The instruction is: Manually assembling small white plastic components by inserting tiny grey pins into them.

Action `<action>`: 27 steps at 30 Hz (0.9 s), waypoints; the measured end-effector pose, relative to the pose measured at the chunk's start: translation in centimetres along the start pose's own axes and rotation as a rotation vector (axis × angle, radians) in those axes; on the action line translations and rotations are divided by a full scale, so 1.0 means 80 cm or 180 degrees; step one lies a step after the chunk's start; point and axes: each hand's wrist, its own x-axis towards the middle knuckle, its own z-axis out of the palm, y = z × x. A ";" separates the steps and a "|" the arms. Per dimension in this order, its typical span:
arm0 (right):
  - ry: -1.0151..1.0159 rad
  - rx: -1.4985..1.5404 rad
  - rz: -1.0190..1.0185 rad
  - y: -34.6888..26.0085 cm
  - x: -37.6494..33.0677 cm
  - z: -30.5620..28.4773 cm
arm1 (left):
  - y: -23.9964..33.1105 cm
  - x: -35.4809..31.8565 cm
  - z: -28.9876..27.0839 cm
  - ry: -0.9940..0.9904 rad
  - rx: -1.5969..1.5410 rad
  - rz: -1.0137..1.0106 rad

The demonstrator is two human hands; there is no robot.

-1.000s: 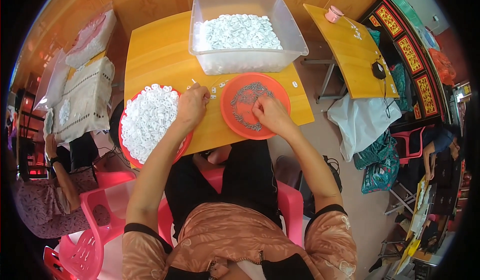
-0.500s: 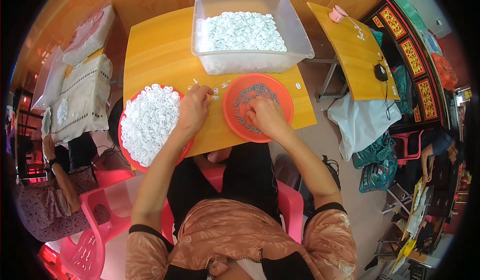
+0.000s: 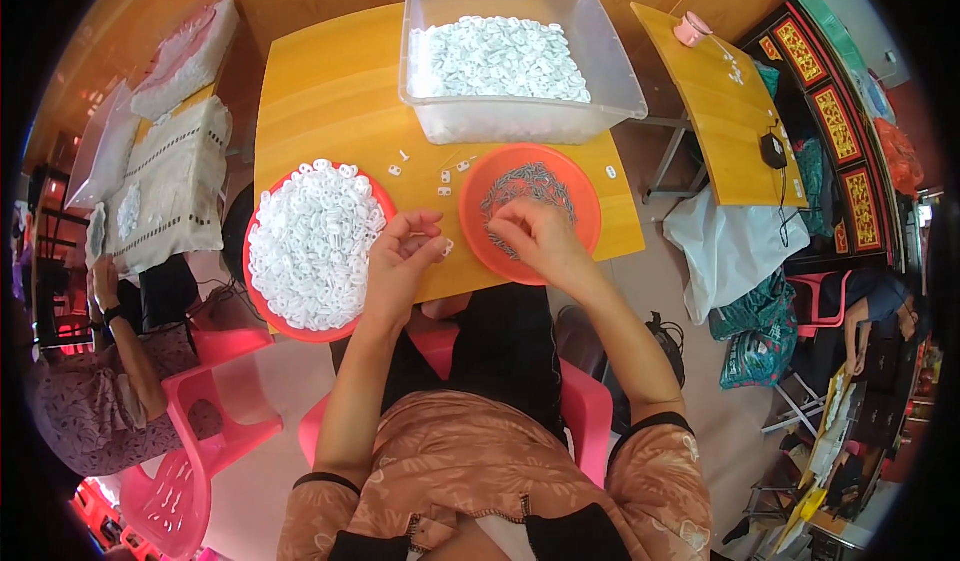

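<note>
My left hand [image 3: 404, 256] is over the table's near edge, between the two bowls. Its thumb and fingers pinch a small white plastic piece [image 3: 448, 248] with holes in it. Beside it, a red bowl [image 3: 262, 296] is heaped with similar white oval pieces [image 3: 315, 246]. My right hand [image 3: 543, 238] reaches over the orange-red bowl [image 3: 585, 206], which contains many small grey metal screws or pins [image 3: 535, 178]. The fingertips of that hand are pressed together at the bowl's left side; whatever they hold is too small to make out.
Several loose white pieces [image 3: 445, 176] lie between the bowls on the yellow table [image 3: 320, 91]. A large clear bin [image 3: 520, 121] of white pieces stands behind. At right is a second table [image 3: 690, 91]. On the left, another person's hand [image 3: 104, 283] works at a cloth-covered table [image 3: 175, 196].
My left hand has come back from the loose pieces toward the near edge, a white piece now at its fingertips. My right hand remains over the screw bowl, its fingertips nearer the left side.
</note>
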 end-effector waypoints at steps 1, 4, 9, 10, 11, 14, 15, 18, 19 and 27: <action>-0.0359 0.0647 0.0383 -0.012 -0.004 0.001 | 0.004 -0.006 0.003 -0.0039 -0.0028 0.0033; -0.0735 0.1311 0.0560 -0.021 -0.015 0.020 | 0.012 -0.023 0.006 -0.0183 -0.0043 0.0162; -0.1251 0.2248 0.0924 -0.031 -0.033 0.038 | 0.022 -0.049 -0.007 -0.0370 0.0325 0.0348; -0.1452 0.2427 0.1042 -0.033 -0.036 0.041 | 0.024 -0.053 -0.009 -0.0383 0.0473 0.0379; -0.1444 0.2429 0.1055 -0.033 -0.039 0.045 | 0.024 -0.055 -0.010 -0.0395 0.0620 0.0411; -0.1257 0.2526 0.0791 -0.028 -0.045 0.056 | 0.023 -0.057 -0.013 -0.0358 0.0915 0.0638; -0.1272 0.2601 0.0829 -0.026 -0.045 0.055 | 0.023 -0.057 -0.014 -0.0346 0.0922 0.0629; -0.1219 0.2612 0.0834 -0.020 -0.046 0.053 | 0.022 -0.058 -0.012 -0.0575 0.1059 0.0392; -0.1141 0.2539 0.0801 -0.019 -0.047 0.052 | 0.022 -0.059 -0.007 -0.0547 0.0873 0.0125; 0.0622 -0.0133 -0.0045 0.017 -0.028 0.009 | -0.001 -0.061 -0.013 -0.0493 0.0520 -0.0260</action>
